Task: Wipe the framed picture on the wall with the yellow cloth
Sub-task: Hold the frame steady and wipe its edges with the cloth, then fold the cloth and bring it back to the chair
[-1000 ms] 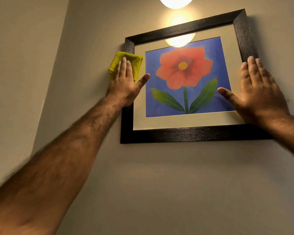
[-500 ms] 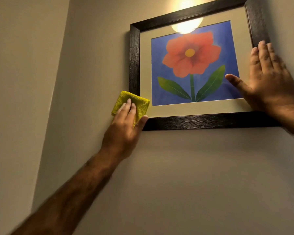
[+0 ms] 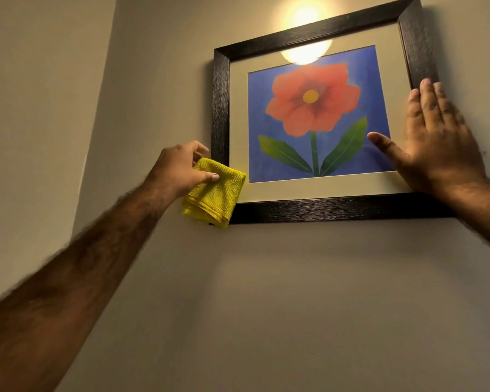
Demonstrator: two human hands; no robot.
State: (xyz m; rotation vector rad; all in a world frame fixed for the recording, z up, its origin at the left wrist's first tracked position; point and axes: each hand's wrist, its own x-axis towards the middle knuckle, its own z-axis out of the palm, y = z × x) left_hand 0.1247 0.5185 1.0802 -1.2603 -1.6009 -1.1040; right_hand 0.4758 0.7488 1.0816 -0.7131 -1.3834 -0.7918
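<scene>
The framed picture [image 3: 220, 108] hangs on the wall, a dark wooden frame around a cream mat and a red flower on blue. A folded yellow cloth [image 3: 215, 193] covers the frame's lower left corner. My left hand [image 3: 178, 168] pinches the cloth's upper edge between thumb and fingers. My right hand [image 3: 433, 140] lies flat with fingers spread on the frame's right side, its thumb over the blue print.
A wall lamp's glow [image 3: 304, 12] sits above the frame and reflects in the glass. A wall corner [image 3: 102, 114] runs down the left. Bare beige wall [image 3: 294, 306] stretches below the picture.
My left hand slid the cloth down the frame's left side from the top corner to the bottom corner, then shifted from a flat press to a pinch. The right hand stayed on the frame.
</scene>
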